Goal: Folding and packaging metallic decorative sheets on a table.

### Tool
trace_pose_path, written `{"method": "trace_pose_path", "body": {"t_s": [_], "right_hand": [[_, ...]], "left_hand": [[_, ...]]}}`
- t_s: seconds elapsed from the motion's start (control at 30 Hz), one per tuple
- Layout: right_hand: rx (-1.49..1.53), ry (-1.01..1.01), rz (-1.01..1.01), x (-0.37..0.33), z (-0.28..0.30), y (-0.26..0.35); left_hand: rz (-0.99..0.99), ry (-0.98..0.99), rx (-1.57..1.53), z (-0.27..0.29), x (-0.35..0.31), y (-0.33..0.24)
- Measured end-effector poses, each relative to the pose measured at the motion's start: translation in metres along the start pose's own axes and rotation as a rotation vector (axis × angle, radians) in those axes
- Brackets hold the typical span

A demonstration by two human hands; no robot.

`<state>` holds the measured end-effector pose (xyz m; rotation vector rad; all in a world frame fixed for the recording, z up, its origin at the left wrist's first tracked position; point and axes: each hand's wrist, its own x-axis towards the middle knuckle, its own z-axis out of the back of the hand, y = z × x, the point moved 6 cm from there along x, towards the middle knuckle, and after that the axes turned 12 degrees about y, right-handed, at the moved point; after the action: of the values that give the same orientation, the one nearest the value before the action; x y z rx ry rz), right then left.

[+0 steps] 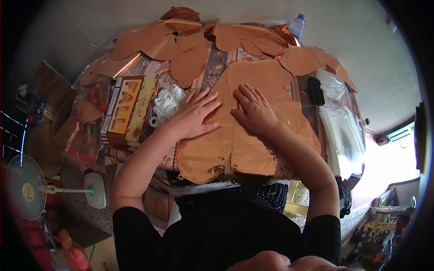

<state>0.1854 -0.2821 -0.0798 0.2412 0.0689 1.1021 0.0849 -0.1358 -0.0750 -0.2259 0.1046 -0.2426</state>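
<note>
My left hand (197, 116) lies flat, fingers spread, on a copper-coloured foil balloon (203, 156) that is flat and without air. Palm down and open, my right hand (256, 113) presses on the foil (294, 119) just across a seam or fold running down the middle. Neither hand grips anything. A heap of white plastic loops (165, 103) sits beside my left wrist. Further left are a brown and yellow printed packet (125, 106) and a floral printed card (142, 108).
More flat copper foil shapes (190, 58) cover the table's far side. A black object (316, 91) and clear plastic bags (341, 140) lie at right. A water bottle (297, 25) stands at the far edge. A fan (28, 187) is on the left.
</note>
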Motion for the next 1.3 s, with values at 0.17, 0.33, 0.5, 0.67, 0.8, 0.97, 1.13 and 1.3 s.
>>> {"method": "trace_pose_path", "body": {"t_s": [0.17,0.33,0.5,0.67,0.8,0.97,1.13,1.3], "right_hand": [[0.004,-0.040,0.022,-0.003,0.001,0.002],[-0.005,-0.087,0.045,-0.006,-0.001,0.003],[0.015,-0.052,0.006,-0.006,-0.001,0.005],[0.145,-0.182,0.011,-0.010,0.002,-0.003],[0.399,-0.233,0.060,-0.013,0.012,-0.011],[-0.104,-0.181,0.173,-0.047,0.029,-0.001],[-0.118,-0.164,0.163,-0.094,0.033,-0.005],[0.330,0.260,0.243,-0.143,0.023,0.017]], "left_hand": [[0.015,-0.153,0.071,0.018,0.006,-0.013],[-0.073,-0.288,-0.067,0.012,0.044,-0.023],[-0.082,-0.414,-0.140,0.003,0.063,-0.009],[-0.116,-0.477,-0.077,0.000,0.065,-0.009],[-0.139,-0.522,-0.113,0.002,0.065,-0.010],[-0.153,-0.454,-0.110,0.006,0.066,-0.012],[-0.135,-0.450,-0.108,0.004,0.064,-0.008],[-0.133,-0.456,-0.101,0.001,0.065,-0.009]]}}
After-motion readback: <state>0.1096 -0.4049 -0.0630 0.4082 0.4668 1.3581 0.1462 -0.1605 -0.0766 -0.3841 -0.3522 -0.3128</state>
